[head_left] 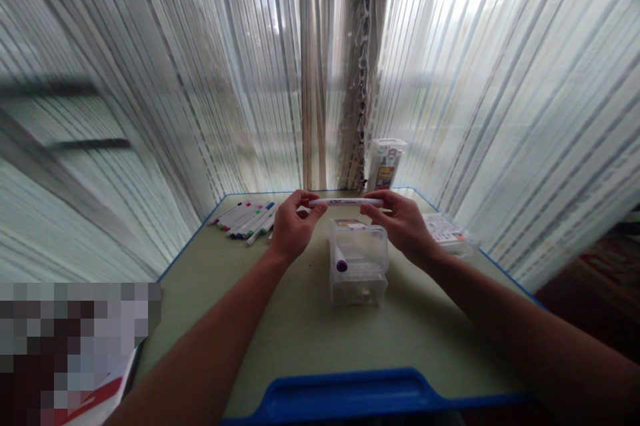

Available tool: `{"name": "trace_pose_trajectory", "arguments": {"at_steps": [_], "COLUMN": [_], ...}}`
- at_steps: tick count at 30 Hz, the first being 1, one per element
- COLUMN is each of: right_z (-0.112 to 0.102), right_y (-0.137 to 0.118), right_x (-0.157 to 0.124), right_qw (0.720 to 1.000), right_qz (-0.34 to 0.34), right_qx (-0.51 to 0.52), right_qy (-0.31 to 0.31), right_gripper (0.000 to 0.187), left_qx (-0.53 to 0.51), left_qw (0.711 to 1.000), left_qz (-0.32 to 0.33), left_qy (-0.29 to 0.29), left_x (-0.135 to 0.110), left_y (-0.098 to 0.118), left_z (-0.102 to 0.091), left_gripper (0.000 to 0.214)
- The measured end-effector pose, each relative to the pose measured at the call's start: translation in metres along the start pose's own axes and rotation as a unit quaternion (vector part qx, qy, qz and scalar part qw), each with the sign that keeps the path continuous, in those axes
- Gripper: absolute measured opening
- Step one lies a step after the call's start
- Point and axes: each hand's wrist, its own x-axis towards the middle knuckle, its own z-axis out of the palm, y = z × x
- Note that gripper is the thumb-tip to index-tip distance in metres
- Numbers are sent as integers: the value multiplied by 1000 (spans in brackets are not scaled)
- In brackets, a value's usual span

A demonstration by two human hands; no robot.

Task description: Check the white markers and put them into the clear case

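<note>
Both my hands hold one white marker level above the green table. My left hand pinches its left end and my right hand pinches its right end. Just below the marker stands a clear plastic box with one purple-capped marker inside it. A row of several markers with coloured caps lies on the table to the left of my left hand.
A clear lid or tray with a printed label lies at the right. A clear packaged container stands at the back by the curtains. A blue chair back sits at the near edge.
</note>
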Motion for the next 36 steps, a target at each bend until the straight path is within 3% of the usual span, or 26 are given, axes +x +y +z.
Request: {"name": "trace_pose_trajectory", "arguments": {"at_steps": [9, 16, 23, 29, 36], "right_z": [1, 2, 2, 2, 0], "right_y": [0, -5, -13, -6, -1], "right_x": [2, 1, -2, 1, 0], "right_qw": [1000, 990, 984, 994, 1000], "right_qz": [5, 71, 95, 45, 15], "right_qx": [20, 116, 145, 97, 16], "right_qy": [-6, 20, 46, 9, 0], "right_gripper": [34, 31, 27, 31, 34], "left_qx": [-79, -162, -114, -40, -44], "left_qw": [997, 984, 992, 999, 999], "left_qz": [-21, -69, -50, -32, -16], "left_qy": [-18, -38, -24, -8, -13], "left_x": [0, 2, 0, 0, 0], "left_y": [1, 5, 5, 0, -3], "left_z": [0, 1, 1, -1, 2], "left_gripper": [24, 23, 24, 31, 37]}}
